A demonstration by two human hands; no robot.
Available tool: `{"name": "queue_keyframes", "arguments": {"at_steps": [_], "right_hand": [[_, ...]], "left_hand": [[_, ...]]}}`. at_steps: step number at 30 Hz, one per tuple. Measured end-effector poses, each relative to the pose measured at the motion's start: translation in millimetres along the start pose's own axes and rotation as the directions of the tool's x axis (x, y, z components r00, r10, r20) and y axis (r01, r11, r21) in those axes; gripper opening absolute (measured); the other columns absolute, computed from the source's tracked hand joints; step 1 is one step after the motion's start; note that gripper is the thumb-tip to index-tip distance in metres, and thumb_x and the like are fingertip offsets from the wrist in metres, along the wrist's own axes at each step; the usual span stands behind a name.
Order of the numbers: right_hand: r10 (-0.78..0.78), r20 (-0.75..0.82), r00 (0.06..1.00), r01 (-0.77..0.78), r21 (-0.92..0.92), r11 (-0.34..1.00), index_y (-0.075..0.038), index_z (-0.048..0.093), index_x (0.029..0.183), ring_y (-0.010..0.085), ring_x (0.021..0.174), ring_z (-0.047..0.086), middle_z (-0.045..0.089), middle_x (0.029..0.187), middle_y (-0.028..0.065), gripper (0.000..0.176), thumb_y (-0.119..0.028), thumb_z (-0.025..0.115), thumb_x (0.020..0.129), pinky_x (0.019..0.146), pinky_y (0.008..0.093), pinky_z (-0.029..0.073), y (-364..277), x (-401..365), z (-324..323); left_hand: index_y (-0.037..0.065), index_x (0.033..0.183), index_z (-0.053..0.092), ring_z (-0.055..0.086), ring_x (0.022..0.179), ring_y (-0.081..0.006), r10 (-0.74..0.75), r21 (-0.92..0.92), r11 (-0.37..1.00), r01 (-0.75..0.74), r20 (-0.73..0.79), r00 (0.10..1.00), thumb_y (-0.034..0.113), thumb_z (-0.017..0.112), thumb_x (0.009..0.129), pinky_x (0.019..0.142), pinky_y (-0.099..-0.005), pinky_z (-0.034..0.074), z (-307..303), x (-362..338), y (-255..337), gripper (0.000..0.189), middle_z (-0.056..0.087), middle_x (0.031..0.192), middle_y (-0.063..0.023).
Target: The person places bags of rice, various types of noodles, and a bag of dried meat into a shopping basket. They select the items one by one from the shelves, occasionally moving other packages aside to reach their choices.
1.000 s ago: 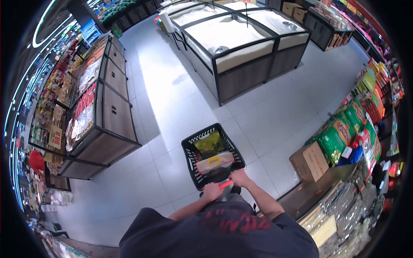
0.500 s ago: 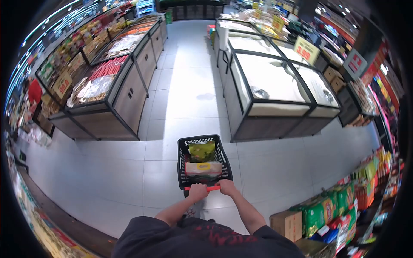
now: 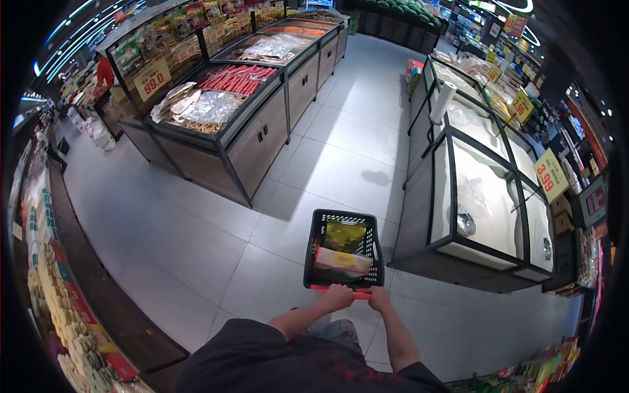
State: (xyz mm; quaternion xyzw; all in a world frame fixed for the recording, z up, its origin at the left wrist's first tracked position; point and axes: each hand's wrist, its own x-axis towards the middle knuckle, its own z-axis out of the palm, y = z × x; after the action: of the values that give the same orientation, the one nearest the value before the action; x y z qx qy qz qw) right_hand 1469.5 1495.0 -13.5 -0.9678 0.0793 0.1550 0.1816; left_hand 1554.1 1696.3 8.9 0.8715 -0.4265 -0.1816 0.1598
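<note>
A black basket with perforated sides stands in front of me, with a red handle on the near side. My left hand is wrapped round the left part of that handle. Round its right end my right hand is closed. Inside the basket lie a green package toward the far end and a pale package with a yellow label nearer to me.
Left of the aisle is a display with red packs. White bins stand on the right, their near corner close to the basket. A dark shelf edge runs along the left. A person is at the far left.
The view has turned left, so the bins and the left display appear further right. The basket has shifted right in view, with both hands still on its handle.
</note>
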Motion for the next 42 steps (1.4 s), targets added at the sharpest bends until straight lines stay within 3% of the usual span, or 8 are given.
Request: {"name": "queue_keyframes", "arguments": {"at_steps": [6,20,22,25,27,30,32,42], "right_hand": [[-0.077,-0.008,0.997,0.077,0.04,0.996,-0.019,0.076,0.093,0.0324,0.091,0.067,0.069,0.091,0.0075,0.025,-0.009,0.065,0.074,0.078,0.0457,0.054,28,97,-36],[-0.236,-0.029,0.971,0.238,0.162,0.958,-0.017,0.076,0.088,0.0352,0.09,0.068,0.07,0.091,0.0113,0.024,-0.005,0.062,0.072,0.079,0.0481,0.055,46,340,-134],[-0.238,0.022,0.971,0.233,0.124,0.964,-0.018,0.076,0.09,0.0353,0.09,0.069,0.071,0.094,0.0133,0.024,-0.008,0.063,0.073,0.081,0.0468,0.056,45,379,-145],[-0.225,0.288,0.931,0.251,-0.06,0.966,-0.01,0.074,0.089,0.0346,0.092,0.071,0.072,0.094,0.0164,0.021,-0.019,0.068,0.07,0.082,0.045,0.058,22,437,-179],[-0.273,0.328,0.905,0.332,-0.139,0.933,-0.015,0.073,0.098,0.0361,0.092,0.07,0.071,0.098,0.0178,0.031,-0.03,0.069,0.071,0.082,0.0481,0.057,-3,473,-189],[-0.247,0.323,0.914,0.311,-0.165,0.936,-0.004,0.071,0.09,0.0376,0.088,0.071,0.071,0.092,0.022,0.028,-0.023,0.065,0.071,0.08,0.0487,0.057,-37,531,-196],[-0.314,0.301,0.9,0.373,-0.165,0.913,-0.004,0.071,0.087,0.0379,0.085,0.071,0.072,0.089,0.0212,0.026,-0.024,0.065,0.071,0.079,0.0481,0.057,-36,567,-207],[-0.088,0.415,0.905,0.205,-0.246,0.947,-0.002,0.073,0.087,0.0369,0.093,0.07,0.072,0.096,0.0215,0.031,-0.027,0.063,0.072,0.085,0.0479,0.056,-72,734,-267]], "left_hand": [[0.007,0.07,0.072,0.071,0.065,-0.031,-0.063,0.007,0.998,0.064,-0.072,0.995,0.027,0.066,0.079,0.061,-0.0437,0.056,-41,79,-31,0.023,0.07,0.07,-0.0152],[0.009,0.075,0.074,0.07,0.073,-0.0344,-0.266,0.07,0.962,0.264,0.015,0.964,0.041,0.067,0.076,0.068,-0.0469,0.056,-125,274,-149,0.032,0.07,0.074,-0.0171],[0.01,0.076,0.074,0.07,0.074,-0.0343,-0.248,0.076,0.966,0.247,-0.004,0.969,0.041,0.067,0.076,0.069,-0.0467,0.056,-139,299,-171,0.032,0.07,0.075,-0.0175],[0.01,0.079,0.074,0.071,0.078,-0.0337,-0.281,0.107,0.954,0.279,0.007,0.96,0.042,0.068,0.077,0.07,-0.0465,0.056,-153,336,-202,0.033,0.071,0.078,-0.0172],[0.009,0.078,0.076,0.072,0.076,-0.0326,-0.278,0.09,0.955,0.281,-0.048,0.959,0.037,0.067,0.077,0.072,-0.0442,0.057,-174,356,-215,0.03,0.072,0.079,-0.0172],[0.008,0.079,0.076,0.072,0.078,-0.0326,-0.31,0.035,0.95,0.309,0.023,0.95,0.025,0.066,0.074,0.073,-0.0443,0.057,-199,393,-251,0.02,0.073,0.082,-0.0166],[0.008,0.078,0.075,0.072,0.078,-0.0327,-0.246,-0.019,0.969,0.245,-0.05,0.968,0.021,0.066,0.073,0.073,-0.0449,0.057,-220,414,-277,0.017,0.073,0.081,-0.0166],[0.007,0.076,0.073,0.072,0.08,-0.0331,-0.152,-0.136,0.978,0.155,0.032,0.988,0.016,0.065,0.072,0.072,-0.0447,0.057,-290,528,-403,0.013,0.072,0.081,-0.0172]]}}
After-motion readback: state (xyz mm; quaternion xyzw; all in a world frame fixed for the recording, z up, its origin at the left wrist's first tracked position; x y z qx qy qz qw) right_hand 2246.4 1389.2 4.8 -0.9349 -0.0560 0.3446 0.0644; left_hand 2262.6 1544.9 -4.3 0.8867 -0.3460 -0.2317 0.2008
